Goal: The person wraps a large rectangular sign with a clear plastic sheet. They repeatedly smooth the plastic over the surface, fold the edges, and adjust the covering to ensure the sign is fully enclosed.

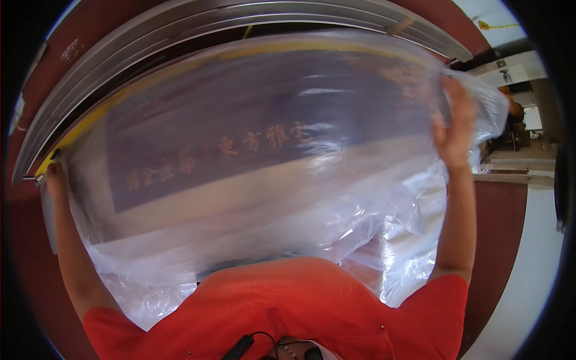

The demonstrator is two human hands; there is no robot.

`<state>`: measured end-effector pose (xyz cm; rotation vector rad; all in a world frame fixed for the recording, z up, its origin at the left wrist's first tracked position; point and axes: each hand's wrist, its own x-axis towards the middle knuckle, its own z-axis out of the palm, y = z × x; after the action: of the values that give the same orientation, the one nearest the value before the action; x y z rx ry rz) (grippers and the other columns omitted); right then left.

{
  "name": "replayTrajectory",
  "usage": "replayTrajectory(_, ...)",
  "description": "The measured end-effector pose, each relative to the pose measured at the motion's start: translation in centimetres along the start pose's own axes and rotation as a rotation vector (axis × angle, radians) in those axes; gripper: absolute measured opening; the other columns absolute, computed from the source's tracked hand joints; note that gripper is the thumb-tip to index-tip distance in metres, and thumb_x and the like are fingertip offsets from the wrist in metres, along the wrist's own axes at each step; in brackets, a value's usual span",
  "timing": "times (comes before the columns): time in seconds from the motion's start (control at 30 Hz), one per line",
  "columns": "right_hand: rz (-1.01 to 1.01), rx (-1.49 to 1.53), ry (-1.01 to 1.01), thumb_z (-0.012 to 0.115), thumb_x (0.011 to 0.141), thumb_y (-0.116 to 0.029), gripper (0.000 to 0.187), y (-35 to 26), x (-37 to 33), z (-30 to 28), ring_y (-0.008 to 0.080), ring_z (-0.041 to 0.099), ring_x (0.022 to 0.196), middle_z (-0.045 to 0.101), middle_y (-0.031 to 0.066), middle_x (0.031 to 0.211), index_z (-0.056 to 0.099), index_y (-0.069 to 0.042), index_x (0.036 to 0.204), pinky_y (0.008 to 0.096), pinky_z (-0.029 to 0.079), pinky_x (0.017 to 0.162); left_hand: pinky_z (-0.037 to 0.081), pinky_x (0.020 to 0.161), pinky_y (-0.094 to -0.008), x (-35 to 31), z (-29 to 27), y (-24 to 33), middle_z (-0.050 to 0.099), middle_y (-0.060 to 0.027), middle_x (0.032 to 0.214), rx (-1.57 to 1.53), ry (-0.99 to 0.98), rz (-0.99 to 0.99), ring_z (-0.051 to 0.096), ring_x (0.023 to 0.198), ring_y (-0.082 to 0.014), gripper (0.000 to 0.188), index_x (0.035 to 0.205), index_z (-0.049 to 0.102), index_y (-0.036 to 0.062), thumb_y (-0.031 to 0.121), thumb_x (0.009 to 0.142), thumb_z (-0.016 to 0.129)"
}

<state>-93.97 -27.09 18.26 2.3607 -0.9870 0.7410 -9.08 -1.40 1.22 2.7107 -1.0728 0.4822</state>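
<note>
Before me lies a wide, flat panel [198, 210] covered with clear plastic film [336, 129]. It is beige with a large dark purple-grey printed area bearing gold characters. My left hand [55, 177] is closed at the panel's far left corner, beside the end of a yellow strip [90, 127]. A small black thing [55, 156] shows at its fingertips, too small to name. At the right end, my right hand [454, 126] rests against the film with fingers stretched up and the thumb apart. Motion smears this hand and the film a little.
Curved-looking grey metal rails [240, 21] run along the far side. Loose, crumpled film [408, 252] hangs on the near side by my body. The floor [498, 222] is dark red, with a white band at the right. Dim shelves [534, 120] stand at the far right.
</note>
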Motion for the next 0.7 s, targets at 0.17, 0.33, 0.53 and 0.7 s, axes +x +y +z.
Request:
replayTrajectory(0.17,0.591,-0.143,-0.593,0.035,0.084,-0.036,0.047,9.9,-13.2,6.9,0.0294,0.028,0.116,0.032,0.0112,0.126,0.031,-0.011,0.123,0.0392,0.022,0.094,0.040,0.067,-0.0408,-1.8,-0.8,-5.5,0.055,-0.0152,0.089,0.112,-0.126,0.046,0.052,0.081,-0.0338,0.030,0.089,0.050,0.0082,0.035,0.081,0.039)
replayTrajectory(0.33,0.067,0.079,-0.498,0.043,0.081,-0.034,0.049,0.7,-4.5,10.2,0.0263,0.025,0.119,0.030,0.0097,0.128,0.032,-0.012,0.123,0.0369,0.016,0.097,0.041,0.066,-0.0404,-6.6,-4.9,0.3,0.056,-0.0135,0.088,0.109,-0.019,-0.135,0.052,0.081,-0.0338,0.029,0.088,0.050,0.0095,0.036,0.080,0.041)
replayTrajectory(0.53,0.328,-0.624,-0.875,0.043,0.081,-0.032,0.042,10.9,-2.2,15.1,0.0307,0.038,0.109,0.037,0.0183,0.119,0.041,-0.011,0.117,0.0358,0.031,0.090,0.041,0.071,-0.0413,-5.7,-3.6,3.2,0.055,-0.0174,0.091,-0.005,-0.015,-0.166,0.052,0.085,-0.0340,0.033,0.092,0.052,0.0098,0.036,0.076,0.041)
replayTrajectory(0.7,0.240,1.184,-0.765,0.046,0.082,-0.020,0.025,-25.7,10.4,6.3,0.0159,0.050,0.092,0.053,0.0082,0.100,0.051,-0.005,0.102,0.0275,0.039,0.080,0.042,0.072,-0.0378,-7.3,-6.1,3.8,0.056,-0.0113,0.093,0.034,0.008,-0.284,0.053,0.087,-0.0292,0.029,0.089,0.053,0.0115,0.034,0.075,0.042)
